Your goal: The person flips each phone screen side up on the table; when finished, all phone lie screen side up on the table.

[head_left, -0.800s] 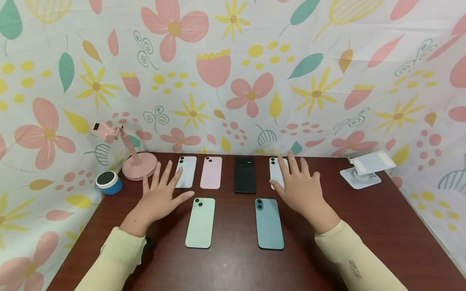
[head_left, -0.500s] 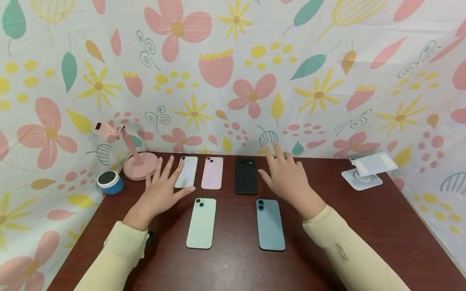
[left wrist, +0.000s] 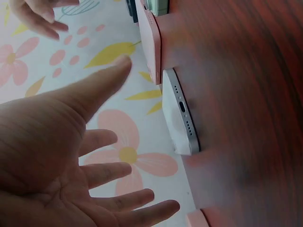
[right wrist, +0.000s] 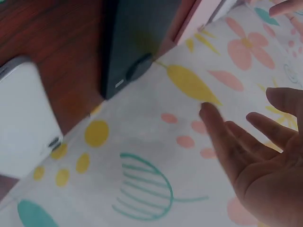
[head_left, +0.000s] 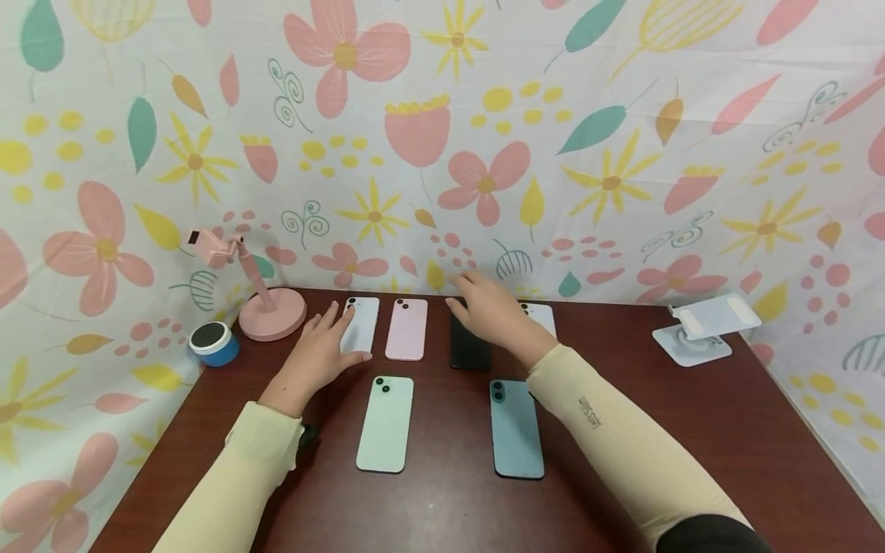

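My left hand hovers with fingers spread beside a pale white phone at the back left; the left wrist view shows a gap between the hand and that phone. Above the black phone hangs my right hand, hiding its upper part. In the right wrist view, its fingers are loosely bent and hold nothing. A pink phone lies between them in the back row. Another white phone is partly covered by the right forearm. In front lie a mint green phone and a blue phone.
A pink phone stand and a blue jar with a dark-centred white lid stand at the back left. A white folding stand is at the back right. A floral cloth hangs behind the brown table.
My right hand has moved left from the right-hand white phone to over the black phone. The left hand has shifted slightly right, toward the left white phone. The phones stay in place.
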{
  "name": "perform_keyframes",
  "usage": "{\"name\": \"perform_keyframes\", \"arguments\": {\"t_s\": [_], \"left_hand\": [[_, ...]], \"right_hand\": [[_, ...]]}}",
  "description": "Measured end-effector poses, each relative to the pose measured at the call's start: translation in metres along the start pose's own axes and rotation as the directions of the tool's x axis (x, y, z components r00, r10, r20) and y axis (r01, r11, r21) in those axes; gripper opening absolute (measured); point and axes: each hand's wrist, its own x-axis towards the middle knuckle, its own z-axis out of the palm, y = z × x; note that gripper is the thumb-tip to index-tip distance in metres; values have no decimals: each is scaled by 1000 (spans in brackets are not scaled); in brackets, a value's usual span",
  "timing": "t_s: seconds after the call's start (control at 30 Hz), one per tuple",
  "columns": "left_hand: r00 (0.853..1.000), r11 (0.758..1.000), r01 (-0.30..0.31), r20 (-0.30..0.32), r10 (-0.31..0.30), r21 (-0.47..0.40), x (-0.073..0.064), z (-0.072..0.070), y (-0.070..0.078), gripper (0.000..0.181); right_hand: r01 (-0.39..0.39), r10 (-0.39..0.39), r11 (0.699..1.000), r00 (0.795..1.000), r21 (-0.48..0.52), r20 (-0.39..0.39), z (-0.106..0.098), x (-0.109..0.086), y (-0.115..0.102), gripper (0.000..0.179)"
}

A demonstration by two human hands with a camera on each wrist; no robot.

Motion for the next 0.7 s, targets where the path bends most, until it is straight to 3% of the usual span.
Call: {"name": "perform_keyframes", "arguments": {"t_s": [0.43, 0.7], "left_hand": [[999, 1000, 26, 40, -27, 14, 15, 11, 5, 88], [1000, 998, 2, 23, -4, 68, 19, 17, 7, 74]], "right_hand": [[-18, -13, 964, 993, 266, 114, 41, 56, -19, 50], [-116, 21, 842, 983, 527, 183, 68, 83, -37, 55]]}}
